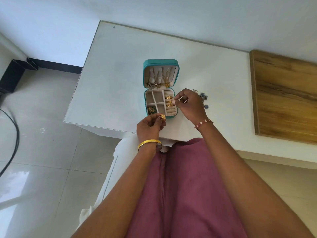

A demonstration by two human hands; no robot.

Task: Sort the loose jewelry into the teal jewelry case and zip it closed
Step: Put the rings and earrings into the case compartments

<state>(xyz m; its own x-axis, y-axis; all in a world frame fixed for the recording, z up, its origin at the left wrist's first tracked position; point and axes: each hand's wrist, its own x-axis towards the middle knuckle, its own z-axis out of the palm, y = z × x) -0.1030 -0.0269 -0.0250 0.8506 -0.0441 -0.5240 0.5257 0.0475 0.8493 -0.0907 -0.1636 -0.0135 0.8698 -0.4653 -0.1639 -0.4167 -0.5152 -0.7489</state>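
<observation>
The teal jewelry case [160, 88] is lying open on the white desk [111, 74], its lid standing up at the far side with chains [160, 79] hanging inside it. The left hand [151, 127] is hovering at the near edge of the case, its fingers [158, 123] curling around a gold ring [163, 117] and pinching it between thumb and fingertips. Just beyond those fingers, the case's tray is showing its compartments: a green and gold piece [151, 110] is sitting in the near-left compartment, directly ahead of the left hand's fingers. The right hand [189, 104] is hovering at the right edge of the case, its fingers [176, 100] bending inward with thumb and forefinger meeting in a pinch; whether anything small is caught between them cannot be told. Right beside those fingertips, to their left, three gold rings [169, 101] are sitting pushed into the ring rolls along the tray's right side. Behind the right hand's fingers, on the far side of the knuckles, several small blue earrings [204, 98] are lying loose on the desk. A gold bangle [149, 144] is circling the left wrist, and a red and white thread bracelet [204, 123] is circling the right one. A wooden panel [284, 95] is lying on the desk well off to the right of both hands.
</observation>
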